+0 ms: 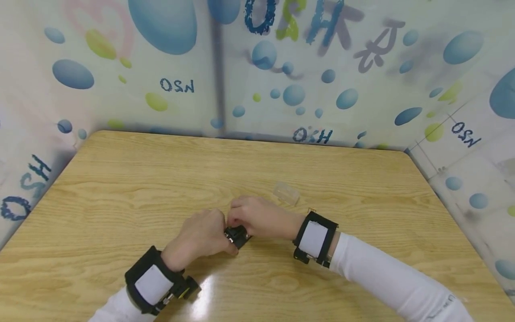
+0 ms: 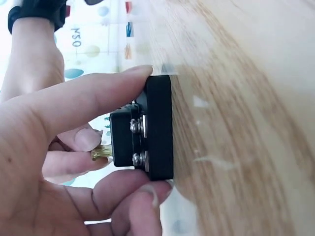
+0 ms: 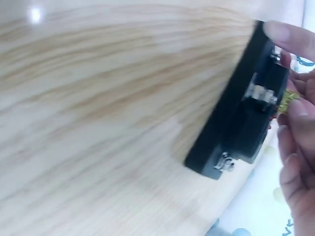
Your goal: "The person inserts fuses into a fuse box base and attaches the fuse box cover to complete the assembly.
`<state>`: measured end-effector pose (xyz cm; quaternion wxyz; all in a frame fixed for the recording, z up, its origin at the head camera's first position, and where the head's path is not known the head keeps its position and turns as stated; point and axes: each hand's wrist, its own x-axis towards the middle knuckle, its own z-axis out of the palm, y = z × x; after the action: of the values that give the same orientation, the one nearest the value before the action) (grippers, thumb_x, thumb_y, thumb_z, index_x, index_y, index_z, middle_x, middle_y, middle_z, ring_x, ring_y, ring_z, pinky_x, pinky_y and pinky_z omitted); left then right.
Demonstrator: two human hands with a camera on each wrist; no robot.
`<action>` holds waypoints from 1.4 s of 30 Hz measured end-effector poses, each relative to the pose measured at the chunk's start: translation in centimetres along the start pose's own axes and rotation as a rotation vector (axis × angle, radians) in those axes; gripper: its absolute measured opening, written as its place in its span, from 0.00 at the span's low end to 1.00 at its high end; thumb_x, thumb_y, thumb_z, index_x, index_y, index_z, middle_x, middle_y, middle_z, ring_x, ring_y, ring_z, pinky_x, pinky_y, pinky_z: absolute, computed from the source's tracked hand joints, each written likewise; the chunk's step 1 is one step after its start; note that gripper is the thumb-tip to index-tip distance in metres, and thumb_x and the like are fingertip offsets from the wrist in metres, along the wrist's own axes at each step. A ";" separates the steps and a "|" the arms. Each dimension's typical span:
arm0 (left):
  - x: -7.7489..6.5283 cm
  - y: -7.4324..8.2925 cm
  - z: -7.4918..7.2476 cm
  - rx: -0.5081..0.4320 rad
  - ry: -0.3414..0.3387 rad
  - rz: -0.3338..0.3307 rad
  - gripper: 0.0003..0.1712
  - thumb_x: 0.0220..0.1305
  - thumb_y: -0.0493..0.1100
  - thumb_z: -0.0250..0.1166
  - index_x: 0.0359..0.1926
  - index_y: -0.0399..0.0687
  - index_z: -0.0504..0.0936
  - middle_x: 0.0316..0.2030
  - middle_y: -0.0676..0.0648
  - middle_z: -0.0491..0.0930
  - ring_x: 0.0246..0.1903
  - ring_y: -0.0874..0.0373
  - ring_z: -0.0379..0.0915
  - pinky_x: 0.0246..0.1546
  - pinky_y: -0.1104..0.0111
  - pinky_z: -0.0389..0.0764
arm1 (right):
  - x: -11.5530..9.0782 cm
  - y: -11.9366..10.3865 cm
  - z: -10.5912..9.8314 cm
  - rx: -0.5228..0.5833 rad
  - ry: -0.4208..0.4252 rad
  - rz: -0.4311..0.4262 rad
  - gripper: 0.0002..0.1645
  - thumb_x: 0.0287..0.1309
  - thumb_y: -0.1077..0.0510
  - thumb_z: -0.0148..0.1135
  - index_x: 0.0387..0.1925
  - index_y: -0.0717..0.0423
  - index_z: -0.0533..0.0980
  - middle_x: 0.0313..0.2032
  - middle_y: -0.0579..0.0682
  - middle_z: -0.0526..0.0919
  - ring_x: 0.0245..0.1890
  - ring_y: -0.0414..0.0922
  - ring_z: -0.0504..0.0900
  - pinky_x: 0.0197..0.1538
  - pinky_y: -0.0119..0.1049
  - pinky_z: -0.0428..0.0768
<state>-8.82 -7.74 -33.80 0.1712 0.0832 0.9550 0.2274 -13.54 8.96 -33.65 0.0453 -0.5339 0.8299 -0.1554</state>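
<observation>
Near the middle of the table in the head view, my left hand [image 1: 205, 232] grips a small black block [image 1: 238, 237] by its edges. The left wrist view shows the block as a flat base [image 2: 160, 128] with a raised housing [image 2: 122, 137] and silver screw terminals [image 2: 140, 160]. Its flat side faces the tabletop, close over it. My right hand [image 1: 257, 217] pinches a small gold-coloured piece [image 2: 102, 152] at the housing's outer face. A bit of red shows beside that piece in the right wrist view. Fingers partly hide how it joins the housing.
A clear plastic cover [image 1: 286, 193] lies on the wooden table [image 1: 161, 170] just beyond my right hand. Patterned walls [image 1: 217, 80] border the far side and both ends. Black straps with white patches wrap the left wrist [image 1: 153, 281] and right wrist [image 1: 315, 239].
</observation>
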 end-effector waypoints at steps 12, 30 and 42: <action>0.3 0.1 0.0 0.006 -0.005 0.019 0.25 0.32 0.54 0.83 0.23 0.49 0.77 0.22 0.52 0.76 0.22 0.57 0.69 0.20 0.68 0.66 | 1.0 0.2 -0.7 0.205 -0.119 0.174 0.06 0.58 0.68 0.64 0.32 0.54 0.81 0.33 0.47 0.80 0.37 0.38 0.76 0.44 0.25 0.75; 0.0 0.0 0.2 0.010 0.019 0.032 0.23 0.32 0.53 0.83 0.18 0.52 0.76 0.21 0.53 0.75 0.22 0.57 0.68 0.20 0.68 0.65 | 0.7 -0.3 0.4 -0.009 -0.044 0.060 0.13 0.46 0.73 0.65 0.27 0.52 0.76 0.27 0.45 0.73 0.29 0.37 0.68 0.35 0.25 0.68; -0.1 -0.2 0.2 0.024 0.023 0.037 0.25 0.34 0.55 0.82 0.16 0.50 0.74 0.17 0.52 0.72 0.18 0.58 0.65 0.17 0.69 0.62 | -0.8 -0.8 1.7 -0.419 0.050 -0.089 0.11 0.56 0.57 0.68 0.41 0.49 0.77 0.36 0.42 0.75 0.43 0.38 0.75 0.52 0.28 0.77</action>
<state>-8.69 -7.81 -34.04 0.1548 0.1004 0.9579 0.2199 -12.10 8.99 -35.13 -0.0941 -0.5637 0.8206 0.0055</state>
